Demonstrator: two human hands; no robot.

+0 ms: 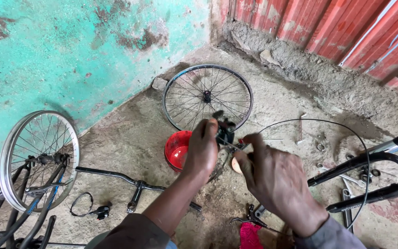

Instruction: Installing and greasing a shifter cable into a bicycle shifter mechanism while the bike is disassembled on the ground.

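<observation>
Above the concrete floor (130, 138), the left hand (202, 148) gripped a small black brake part (225, 133), fingers closed around it. The right hand (272, 177) pinched the thin cable (346, 131) where it entered that part. The cable looked springy, light and likely slick, best held near its end; it looped toward the black fork (369, 161). A red bowl (177, 150) sat beneath.

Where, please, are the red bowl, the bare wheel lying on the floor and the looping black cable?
red bowl (177, 150), head view, on its inner wall.
bare wheel (207, 96), head view, on its hub.
black cable (346, 129), head view, on the top right of its loop.
</observation>
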